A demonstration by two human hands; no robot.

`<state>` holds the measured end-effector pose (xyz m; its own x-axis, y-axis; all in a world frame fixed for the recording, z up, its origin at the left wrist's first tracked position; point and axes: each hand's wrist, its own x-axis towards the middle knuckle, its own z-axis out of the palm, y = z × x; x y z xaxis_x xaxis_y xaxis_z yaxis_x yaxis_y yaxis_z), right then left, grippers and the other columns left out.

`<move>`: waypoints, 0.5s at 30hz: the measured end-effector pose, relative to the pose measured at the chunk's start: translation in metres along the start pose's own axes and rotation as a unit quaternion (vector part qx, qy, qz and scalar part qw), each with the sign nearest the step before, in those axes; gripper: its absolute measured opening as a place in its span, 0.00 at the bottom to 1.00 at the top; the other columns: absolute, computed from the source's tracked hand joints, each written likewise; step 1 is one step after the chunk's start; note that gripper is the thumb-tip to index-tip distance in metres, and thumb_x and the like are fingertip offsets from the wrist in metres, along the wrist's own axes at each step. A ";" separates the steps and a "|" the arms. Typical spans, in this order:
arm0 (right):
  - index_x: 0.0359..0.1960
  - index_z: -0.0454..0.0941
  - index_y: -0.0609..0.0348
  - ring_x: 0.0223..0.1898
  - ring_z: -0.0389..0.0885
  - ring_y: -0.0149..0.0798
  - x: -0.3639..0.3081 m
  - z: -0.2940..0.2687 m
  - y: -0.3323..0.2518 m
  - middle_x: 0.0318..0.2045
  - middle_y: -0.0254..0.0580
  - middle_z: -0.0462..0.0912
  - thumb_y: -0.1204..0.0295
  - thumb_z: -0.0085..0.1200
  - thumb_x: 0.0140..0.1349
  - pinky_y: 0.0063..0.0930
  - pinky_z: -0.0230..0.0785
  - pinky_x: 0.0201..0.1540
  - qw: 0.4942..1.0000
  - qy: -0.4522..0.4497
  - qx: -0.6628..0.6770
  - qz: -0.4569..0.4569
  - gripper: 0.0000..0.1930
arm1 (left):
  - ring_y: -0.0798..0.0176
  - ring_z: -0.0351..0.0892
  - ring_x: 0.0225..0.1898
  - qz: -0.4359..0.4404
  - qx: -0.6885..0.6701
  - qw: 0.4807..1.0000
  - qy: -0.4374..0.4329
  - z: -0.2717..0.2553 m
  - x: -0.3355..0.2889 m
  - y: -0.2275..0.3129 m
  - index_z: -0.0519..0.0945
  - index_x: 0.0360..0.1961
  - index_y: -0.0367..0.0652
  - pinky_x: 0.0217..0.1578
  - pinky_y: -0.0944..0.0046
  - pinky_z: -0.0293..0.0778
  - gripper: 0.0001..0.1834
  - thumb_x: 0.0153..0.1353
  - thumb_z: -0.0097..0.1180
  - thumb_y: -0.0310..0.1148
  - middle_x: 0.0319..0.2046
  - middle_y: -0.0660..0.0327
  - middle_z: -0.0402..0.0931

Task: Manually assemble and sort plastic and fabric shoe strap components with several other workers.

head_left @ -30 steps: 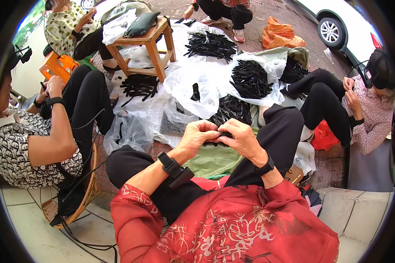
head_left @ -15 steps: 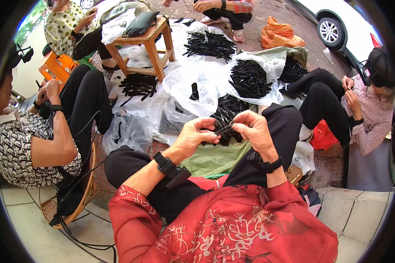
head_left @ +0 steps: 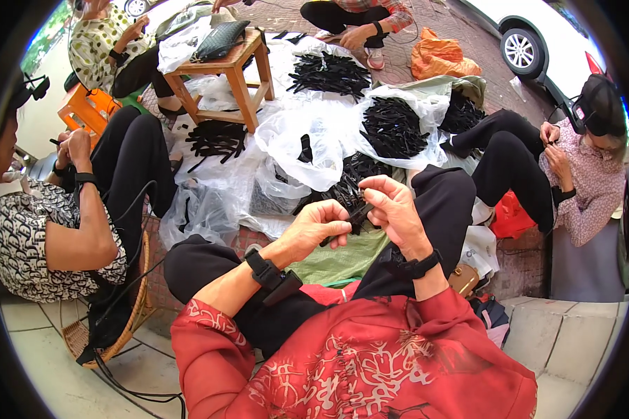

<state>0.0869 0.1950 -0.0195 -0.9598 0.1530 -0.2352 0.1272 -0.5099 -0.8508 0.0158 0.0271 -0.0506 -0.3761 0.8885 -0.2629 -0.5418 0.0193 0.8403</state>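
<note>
In front of my lap, a thin black strip [head_left: 358, 212] spans the gap between my two hands. My left hand [head_left: 319, 227] is closed, thumb and forefinger pinching one end of the strip. At the other end my right hand [head_left: 393, 213] grips it with bent fingers. A tiny brownish bit shows at the right fingertips, too small to name. Just beyond my hands lies a heap of similar black strips [head_left: 356, 176], partly hidden by them. A green woven sack [head_left: 339, 258] lies below my hands, between my legs.
Clear plastic bags [head_left: 307, 143] and more heaps of black strips [head_left: 328, 73] cover a white sheet. A wooden stool [head_left: 234, 63] bears a dark pouch [head_left: 220, 40]. Several people sit around, one close on the left, another on the right. An orange sack [head_left: 442, 56] lies far right.
My right hand has risen slightly and tilted the strip. My left fingers have curled in more closely. The far person in a red plaid sleeve has lowered a hand.
</note>
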 end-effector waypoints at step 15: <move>0.38 0.72 0.67 0.14 0.56 0.16 -0.003 -0.004 0.003 0.22 0.29 0.72 0.77 0.52 0.52 0.10 0.46 0.14 0.996 0.000 -0.071 -0.059 0.11 | 0.76 0.61 0.17 0.057 -0.048 0.997 0.035 -0.005 -0.001 0.005 0.67 0.48 0.42 0.13 0.78 0.56 0.18 0.54 0.45 0.25 0.22 0.69 0.62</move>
<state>0.0908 0.1963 -0.0228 -0.9700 0.2053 -0.1300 0.0475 -0.3642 -0.9301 0.0093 0.0236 -0.0484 -0.4893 0.8481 -0.2035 -0.5600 -0.1266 0.8188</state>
